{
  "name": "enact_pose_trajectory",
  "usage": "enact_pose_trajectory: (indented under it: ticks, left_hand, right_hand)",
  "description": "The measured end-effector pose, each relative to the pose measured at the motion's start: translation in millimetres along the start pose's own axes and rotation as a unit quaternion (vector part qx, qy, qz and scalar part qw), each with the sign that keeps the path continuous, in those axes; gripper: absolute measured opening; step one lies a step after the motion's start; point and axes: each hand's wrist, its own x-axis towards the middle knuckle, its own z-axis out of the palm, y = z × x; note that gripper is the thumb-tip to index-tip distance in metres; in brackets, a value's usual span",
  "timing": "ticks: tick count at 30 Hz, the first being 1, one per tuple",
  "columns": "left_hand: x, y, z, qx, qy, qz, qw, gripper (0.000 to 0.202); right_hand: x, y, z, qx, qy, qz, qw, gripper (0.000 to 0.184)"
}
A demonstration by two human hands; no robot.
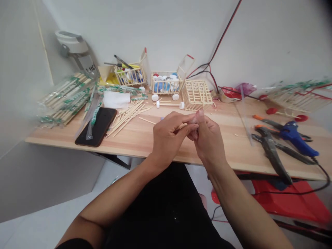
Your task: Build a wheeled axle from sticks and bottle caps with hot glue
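Observation:
My left hand [168, 133] and my right hand [210, 136] meet above the front part of the table, fingers pinched together. Between the fingertips is something small and pale, mostly covered, so its kind cannot be told. Beyond the hands lie a wooden stick axle [169, 104] with white wheels on its ends and a stick basket frame [197, 94] tipped on its side. Loose wooden sticks [127, 117] are piled left of my left hand.
Two small stick carts stand at the wall, a left cart [131, 76] and a middle cart [166, 84] filled with bottle caps. A phone [96, 127], bagged sticks [67, 98] and a bottle [77, 52] are left. Pliers [272, 152] and a blue glue gun [298, 138] lie right.

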Motion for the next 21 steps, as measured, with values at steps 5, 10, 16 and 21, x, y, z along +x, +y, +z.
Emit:
enact_pose_trajectory:
  ticks: [5, 10, 16, 21]
  left_hand:
    - [9.4, -6.3, -9.6, 0.016, 0.026, 0.050, 0.998, 0.012]
    - [20.9, -4.3, -32.3, 0.080, -0.012, 0.056, 0.995, 0.009]
    - [52.7, 12.1, -96.8, -0.018, 0.112, -0.034, 0.993, 0.022]
    - [94.5, 37.4, -183.7, -0.068, 0.289, -0.033, 0.954, 0.038]
  right_hand:
    - [10.6, -7.0, 7.5, -0.078, -0.050, -0.032, 0.995, 0.054]
    - [20.6, -15.0, 11.5, -0.145, -0.178, -0.062, 0.971, 0.048]
    - [48.2, -1.0, -8.9, -0.248, -0.226, -0.048, 0.941, 0.034]
    - [74.0, 24.7, -38.4, -0.263, -0.188, -0.031, 0.946, 0.033]
